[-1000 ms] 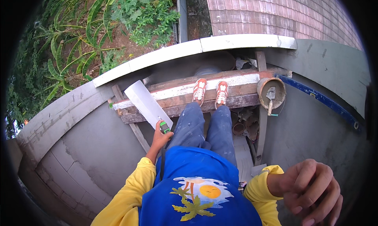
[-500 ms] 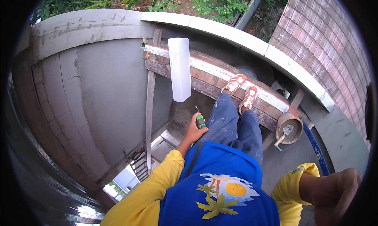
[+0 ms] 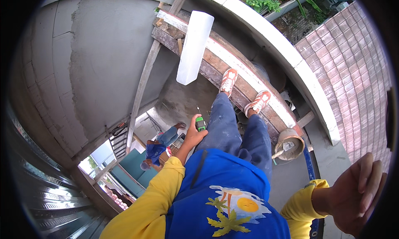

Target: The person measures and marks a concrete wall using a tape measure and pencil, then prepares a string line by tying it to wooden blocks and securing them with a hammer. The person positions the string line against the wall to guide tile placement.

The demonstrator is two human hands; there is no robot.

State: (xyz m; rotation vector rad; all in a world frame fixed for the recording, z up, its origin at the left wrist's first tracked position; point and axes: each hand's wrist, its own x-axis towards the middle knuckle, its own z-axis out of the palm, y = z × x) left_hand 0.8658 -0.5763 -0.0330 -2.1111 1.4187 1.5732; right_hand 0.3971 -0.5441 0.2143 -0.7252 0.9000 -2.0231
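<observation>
My left hand is closed round a green tape measure beside my left thigh. My right hand is raised at the lower right, fingers curled together; whatever they hold, if anything, is hidden. My shoes are on a weathered plank platform, with a long white block lying across it to their left. A grey bucket with a trowel in it sits at the platform's right end, beside a long blue spirit level.
A pale ledge curves beyond the planks toward plants and a tiled roof. Plastered walls and timber props flank a drop. Below at the lower left are a person in blue and a metal ladder. Corrugated metal lines the left rim.
The view has swung left and down, so the planks now run steeply diagonal and the person below has come into sight. My left hand still holds the tape measure.
</observation>
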